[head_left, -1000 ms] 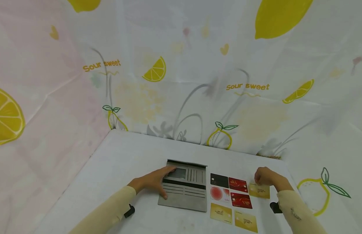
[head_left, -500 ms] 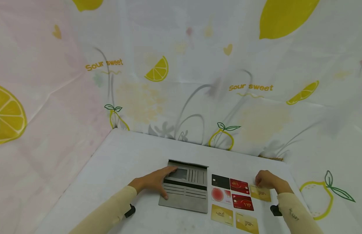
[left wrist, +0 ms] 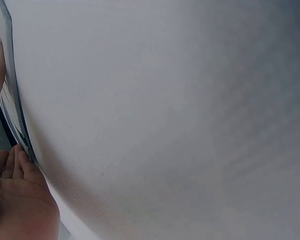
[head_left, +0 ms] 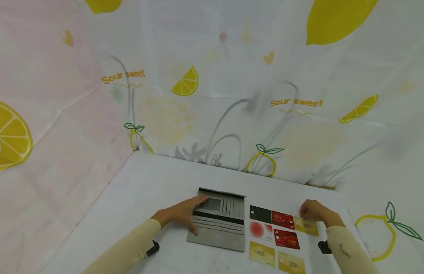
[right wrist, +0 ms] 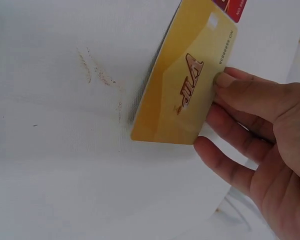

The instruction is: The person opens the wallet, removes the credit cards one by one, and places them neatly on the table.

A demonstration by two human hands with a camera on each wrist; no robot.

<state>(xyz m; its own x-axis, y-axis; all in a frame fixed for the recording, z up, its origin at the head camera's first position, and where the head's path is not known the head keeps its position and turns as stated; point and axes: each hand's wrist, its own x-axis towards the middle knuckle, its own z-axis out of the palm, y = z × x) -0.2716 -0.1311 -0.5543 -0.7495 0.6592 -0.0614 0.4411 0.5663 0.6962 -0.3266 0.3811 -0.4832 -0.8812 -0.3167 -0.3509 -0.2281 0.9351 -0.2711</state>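
My left hand [head_left: 181, 214] lies spread over the left edge of a flat grey card wallet [head_left: 216, 238], which has rows of slots and a clear window. In the left wrist view, its thumb and fingers [left wrist: 27, 167] touch the wallet's edge. With thumb and fingertips, my right hand [head_left: 316, 211] pinches one long edge of a gold VIP card [right wrist: 182, 80]. That card is slightly tilted off the table in the right wrist view, and its end meets the upper red VIP card [head_left: 283, 219]. The right fingertips are partly hidden in the head view.
Between wallet and right hand lie a black card [head_left: 260, 214], a white card with a pink circle [head_left: 258, 230], a lower red VIP card [head_left: 287, 239] and two gold cards, one left [head_left: 262, 253] and one right [head_left: 291, 262]. A lemon-print sheet [head_left: 212, 114] backs the white table [head_left: 153, 171].
The right hand has brought the gold card slightly closer to the upper red card, narrowing the gap. The left hand stays on the wallet. The head view has shifted a little.
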